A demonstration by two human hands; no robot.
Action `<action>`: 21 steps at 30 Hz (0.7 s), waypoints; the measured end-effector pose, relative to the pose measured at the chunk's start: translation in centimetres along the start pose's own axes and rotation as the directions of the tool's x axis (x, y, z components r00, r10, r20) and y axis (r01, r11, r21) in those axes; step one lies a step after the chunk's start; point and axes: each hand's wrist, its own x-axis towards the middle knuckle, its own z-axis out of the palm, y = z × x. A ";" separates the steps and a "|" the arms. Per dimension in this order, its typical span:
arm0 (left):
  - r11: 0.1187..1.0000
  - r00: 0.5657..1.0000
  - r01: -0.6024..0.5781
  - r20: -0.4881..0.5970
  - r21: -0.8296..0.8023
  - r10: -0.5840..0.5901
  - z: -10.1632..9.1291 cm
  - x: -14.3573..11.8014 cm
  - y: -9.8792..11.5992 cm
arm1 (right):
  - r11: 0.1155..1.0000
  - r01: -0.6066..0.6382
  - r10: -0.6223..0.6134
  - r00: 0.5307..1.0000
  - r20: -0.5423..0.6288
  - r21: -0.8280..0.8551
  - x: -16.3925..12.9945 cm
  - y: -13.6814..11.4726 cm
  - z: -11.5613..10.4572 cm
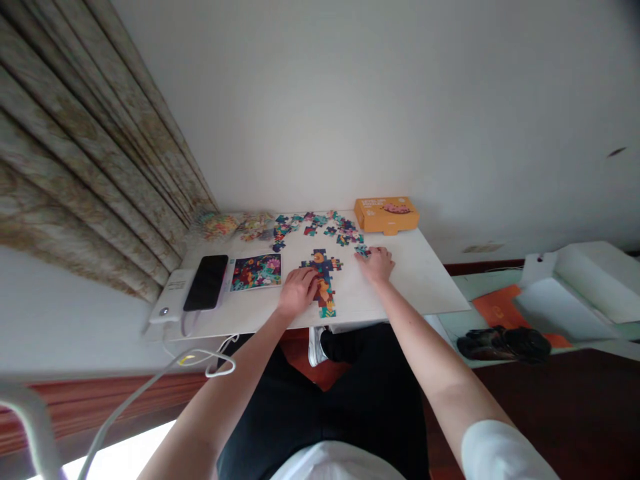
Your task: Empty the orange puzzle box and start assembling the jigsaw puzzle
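Note:
A partly joined jigsaw puzzle [326,293] lies on the white table in front of me, in dark blue, orange and brown. My left hand [299,291] rests over its left side, fingers lightly bent and lying on the pieces, covering some of them. To the right of the joined part, my right hand [379,265] pinches a small teal and dark puzzle piece [361,251] between thumb and fingers, at or just above the table. Several loose puzzle pieces [345,230] are scattered beyond both hands.
A picture card [256,272] and a black phone [206,283] lie left, beside a white device [173,297] with cables. Behind are plastic bags of pieces [255,227] and an orange puzzle box [387,215]. The white table [415,287] meets the wall; a curtain [100,133] hangs left.

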 end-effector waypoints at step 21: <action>0.988 0.927 -0.145 0.357 0.060 0.114 2.9 1.9 -0.8 | 0.521 -0.046 -0.202 0.964 0.175 0.852 -1.3 2.3 -0.5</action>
